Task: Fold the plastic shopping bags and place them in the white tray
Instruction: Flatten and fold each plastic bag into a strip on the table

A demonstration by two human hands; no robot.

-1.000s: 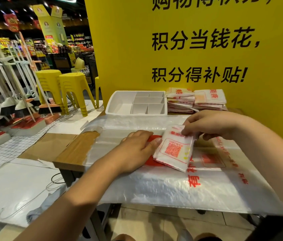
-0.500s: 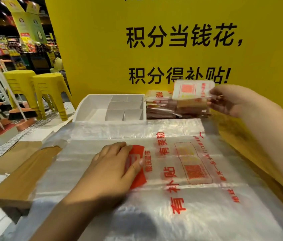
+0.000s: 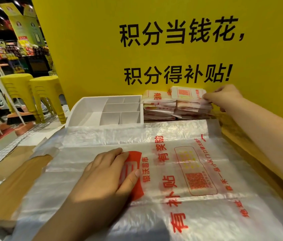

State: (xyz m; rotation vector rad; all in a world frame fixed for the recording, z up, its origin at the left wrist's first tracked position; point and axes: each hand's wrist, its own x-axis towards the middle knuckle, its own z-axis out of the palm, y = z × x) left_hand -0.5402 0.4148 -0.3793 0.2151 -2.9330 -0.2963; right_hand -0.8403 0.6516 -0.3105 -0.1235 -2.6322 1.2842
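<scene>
The left hand (image 3: 106, 173) is pressing straight fingers on the flat bag (image 3: 180, 171); the right hand (image 3: 224, 96) is pinching a folded bag (image 3: 186, 92) atop the stack (image 3: 193, 108) beneath its fingers.

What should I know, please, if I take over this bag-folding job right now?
Left hand: flat, pressing the unfolded bag spread in front.
Right hand: pinches a folded bag atop the right stack, next to the left stack beside the white tray.
Done: two stacks folded; none visible in the tray.
Left: fold the spread bag and move the folded bags into the tray.
</scene>
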